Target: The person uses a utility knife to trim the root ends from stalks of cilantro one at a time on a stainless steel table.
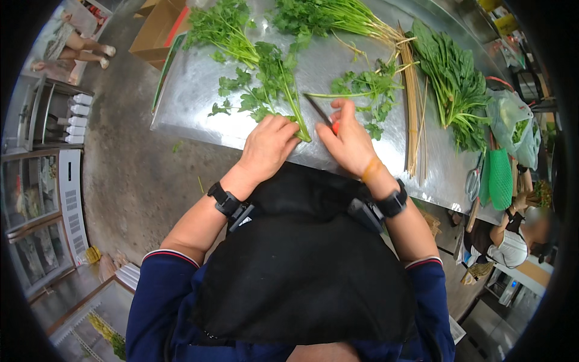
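Observation:
My left hand (pixel 269 144) grips leafy green herb stalks (pixel 289 97), coriander or Chinese celery, near their cut ends at the front edge of a steel table (pixel 194 102). Their leaves fan away from me. A small knife (pixel 320 110) with a dark blade and a red handle is in my right hand (pixel 346 135), its tip pointing up and left. Most of the handle is hidden by the fingers. Just beyond the blade tip lies a loose herb stem (pixel 339 95), with loose leaves (pixel 373 86) to its right.
At the back lie an herb pile (pixel 221 31) and a rooted herb bunch (pixel 334 18). Thin bamboo sticks (pixel 410 113), spinach (pixel 448 72), scissors (pixel 473 181), green netting (pixel 500 178) and a plastic bag (pixel 511 122) are to the right. A cardboard box (pixel 156 34) stands left; people (pixel 509 244) are nearby.

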Available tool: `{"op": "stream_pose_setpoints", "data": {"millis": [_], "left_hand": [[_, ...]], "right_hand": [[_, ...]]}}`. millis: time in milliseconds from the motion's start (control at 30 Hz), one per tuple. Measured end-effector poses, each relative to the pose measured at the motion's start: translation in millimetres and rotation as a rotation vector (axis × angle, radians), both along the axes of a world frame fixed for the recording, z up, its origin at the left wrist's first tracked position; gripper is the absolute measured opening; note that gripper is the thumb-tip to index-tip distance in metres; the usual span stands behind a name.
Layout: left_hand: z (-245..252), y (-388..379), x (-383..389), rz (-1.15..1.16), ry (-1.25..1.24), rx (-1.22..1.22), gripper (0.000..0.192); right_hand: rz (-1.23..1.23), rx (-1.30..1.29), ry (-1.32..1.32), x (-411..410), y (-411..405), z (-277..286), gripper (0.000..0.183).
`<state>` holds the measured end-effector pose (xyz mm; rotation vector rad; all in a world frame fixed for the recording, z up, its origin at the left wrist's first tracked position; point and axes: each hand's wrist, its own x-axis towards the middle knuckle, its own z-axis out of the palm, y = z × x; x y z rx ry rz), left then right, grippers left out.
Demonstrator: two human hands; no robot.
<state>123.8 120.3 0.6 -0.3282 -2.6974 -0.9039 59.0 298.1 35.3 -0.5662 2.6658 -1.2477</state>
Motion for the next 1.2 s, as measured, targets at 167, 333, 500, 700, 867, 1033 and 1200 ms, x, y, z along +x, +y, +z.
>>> {"op": "stream_pose_setpoints", "data": {"millis": [167, 333, 500, 700, 867, 1033, 1200], "left_hand": [[3, 1, -3, 0.0, -0.026, 0.0, 0.018], [3, 2, -7, -0.007, -0.031, 0.032, 0.017], [2, 1, -7, -0.009, -0.028, 0.037, 0.017], [-1, 1, -8, 0.007, -0.017, 0.057, 0.016], [-4, 0, -10, 0.005, -0.005, 0.056, 0.016], [-8, -2, -11, -0.017, 0.0, 0.061, 0.016], [-8, -4, -8, -0.045, 0.017, 0.049, 0.015]], "right_hand": [[0.205, 0.233, 0.011, 37, 25, 12, 0.022], [0.221, 0.335, 0.127, 45, 26, 1, 0.018], [0.227, 0.431, 0.148, 41, 18, 3, 0.017], [0.284, 0.557, 0.174, 35, 10, 11, 0.019], [0.306, 0.666, 0.138, 32, 0, 15, 0.019], [0.424, 0.732, 0.091, 21, -2, 14, 0.018], [0.419, 0.741, 0.082, 29, 3, 17, 0.018]]}}
